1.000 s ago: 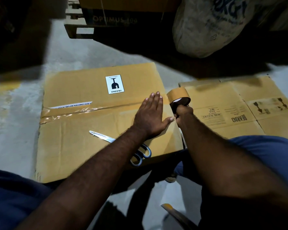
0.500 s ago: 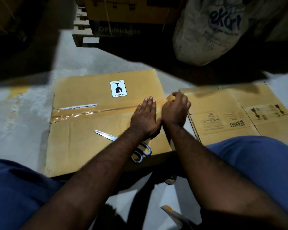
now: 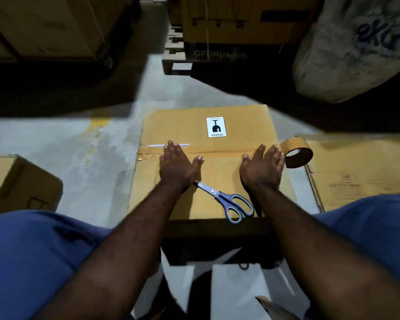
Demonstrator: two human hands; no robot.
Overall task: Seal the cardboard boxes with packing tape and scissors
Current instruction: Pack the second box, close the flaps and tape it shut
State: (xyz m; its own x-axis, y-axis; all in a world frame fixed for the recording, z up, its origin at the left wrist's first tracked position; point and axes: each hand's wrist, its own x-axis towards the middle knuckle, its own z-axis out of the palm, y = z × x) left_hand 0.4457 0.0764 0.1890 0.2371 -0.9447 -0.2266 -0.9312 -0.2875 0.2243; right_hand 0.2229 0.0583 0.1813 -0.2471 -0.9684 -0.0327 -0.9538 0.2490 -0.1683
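Both hands flat on a taped cardboard box, scissors lying between the wrists.

The scissors (image 3: 226, 200) lie on the near part of the cardboard box (image 3: 178, 125). Their rounded blue-grey plastic handles sit at the near right edge, and the steel blades run diagonally far-left, with the tip hidden under the left wrist. The left hand (image 3: 178, 168) and right hand (image 3: 261, 172) rest palm down, fingers straight and released, on the glossy brown tape strip (image 3: 148, 153) that runs left to right along the flap seam. The tape roll (image 3: 297, 154), a brown ring with its hole facing the camera, stands just beside the right hand at the box's right edge. Farther off, a white fragile label (image 3: 216, 127) is stuck on the smooth top.
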